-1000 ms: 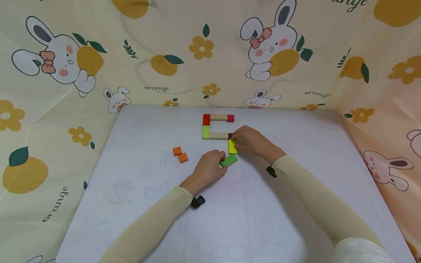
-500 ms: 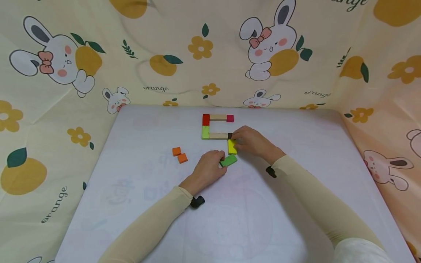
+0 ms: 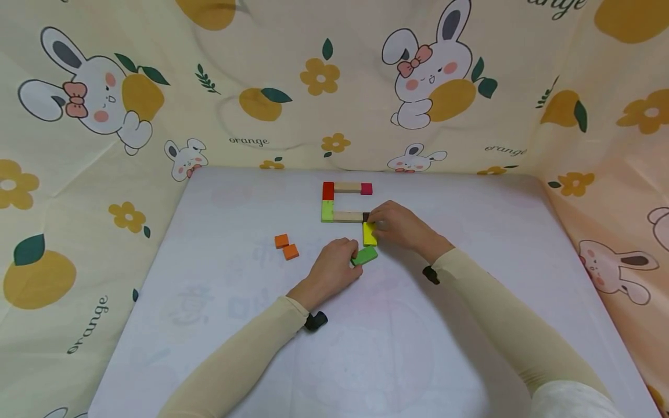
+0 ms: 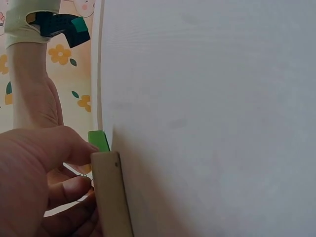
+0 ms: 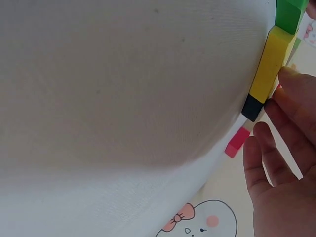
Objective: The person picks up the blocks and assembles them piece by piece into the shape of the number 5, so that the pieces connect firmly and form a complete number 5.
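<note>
My left hand (image 3: 331, 268) grips a green block (image 3: 366, 256) by its near-left end; the block lies slanted at the foot of a yellow block (image 3: 369, 235). In the left wrist view a plain wooden block (image 4: 109, 192) shows at the fingers, hidden from above. My right hand (image 3: 401, 227) rests its fingertips on the yellow block and a black block (image 5: 253, 107) at its far end. Beyond, wooden blocks (image 3: 347, 216), a light green block (image 3: 327, 212), a red block (image 3: 328, 191) and a crimson block (image 3: 367, 188) form a row bent like a bracket.
Two orange blocks (image 3: 281, 241) lie left of the left hand, corners nearly touching. All stand on a white table (image 3: 334, 371). A cloth wall (image 3: 292, 128) printed with rabbits and oranges rises at the back and both sides.
</note>
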{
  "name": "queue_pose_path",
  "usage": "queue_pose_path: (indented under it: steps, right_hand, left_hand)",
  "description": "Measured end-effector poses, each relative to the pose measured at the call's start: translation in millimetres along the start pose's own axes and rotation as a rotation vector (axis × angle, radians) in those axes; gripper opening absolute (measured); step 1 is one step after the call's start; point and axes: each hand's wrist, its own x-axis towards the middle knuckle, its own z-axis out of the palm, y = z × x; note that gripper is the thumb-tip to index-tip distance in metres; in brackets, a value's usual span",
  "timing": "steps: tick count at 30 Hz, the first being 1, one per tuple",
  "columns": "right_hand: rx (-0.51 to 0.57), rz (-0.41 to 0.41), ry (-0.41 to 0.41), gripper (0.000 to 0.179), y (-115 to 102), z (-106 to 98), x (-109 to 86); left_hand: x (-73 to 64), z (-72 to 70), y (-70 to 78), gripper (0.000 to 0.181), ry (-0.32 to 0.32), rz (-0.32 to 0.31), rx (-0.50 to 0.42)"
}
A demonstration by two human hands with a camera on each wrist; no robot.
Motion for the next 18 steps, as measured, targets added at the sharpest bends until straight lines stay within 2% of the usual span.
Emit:
queue_pose_path:
  steps: [18]
  right_hand:
    - [0.027, -0.008, 0.020, 0.029, 1.2, 0.8, -1.9]
  left_hand:
    - [4.2, 2.6, -1.9, 0.021, 0.011, 0.012, -0.017]
